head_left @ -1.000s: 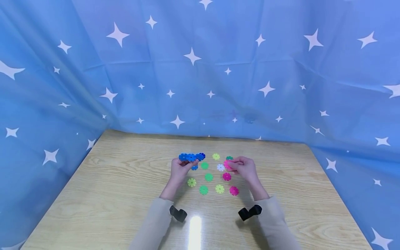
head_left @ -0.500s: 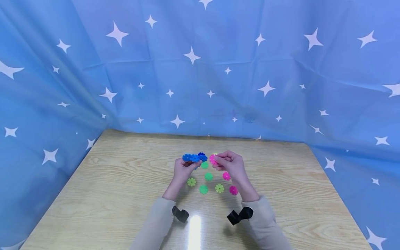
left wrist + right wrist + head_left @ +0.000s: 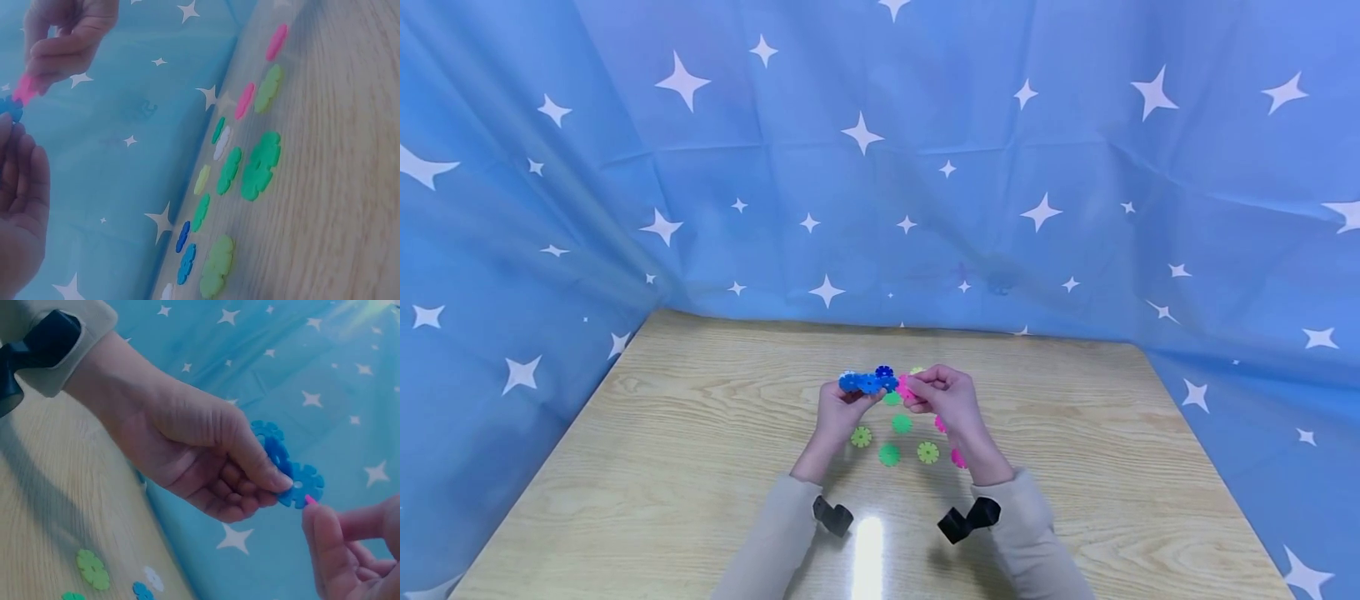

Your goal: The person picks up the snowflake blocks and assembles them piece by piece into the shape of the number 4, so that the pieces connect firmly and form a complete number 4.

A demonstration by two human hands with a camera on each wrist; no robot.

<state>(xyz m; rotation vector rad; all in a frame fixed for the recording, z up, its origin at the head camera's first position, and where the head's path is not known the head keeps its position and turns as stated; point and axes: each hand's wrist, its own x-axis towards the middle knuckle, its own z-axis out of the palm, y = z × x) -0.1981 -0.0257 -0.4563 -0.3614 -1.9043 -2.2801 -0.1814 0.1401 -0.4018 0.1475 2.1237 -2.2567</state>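
My left hand point(image 3: 838, 414) holds several blue notched plastic discs point(image 3: 869, 383) joined in a short chain, raised above the table. In the right wrist view, the thumb of the left hand point(image 3: 194, 434) presses on the blue chain point(image 3: 306, 478) against curled fingers. My right hand point(image 3: 955, 410) pinches a pink notched disc point(image 3: 903, 387) between thumb and fingers. Its edge meets the end disc of the chain; whether the notches interlock I cannot tell. Most of the pink disc is hidden by the right fingers in the right wrist view, where only a sliver shows.
Loose notched discs lie on the wooden table point(image 3: 662, 450) beneath the hands: green point(image 3: 901, 424), yellow-green point(image 3: 928, 452), dark blue point(image 3: 884, 371), pink point(image 3: 245, 101) and white point(image 3: 222, 144). A blue star-patterned curtain point(image 3: 880, 183) hangs behind the table and along its sides.
My right hand has carried the pink disc leftward up to the blue chain. The left hand has shifted slightly right, still gripping the chain.
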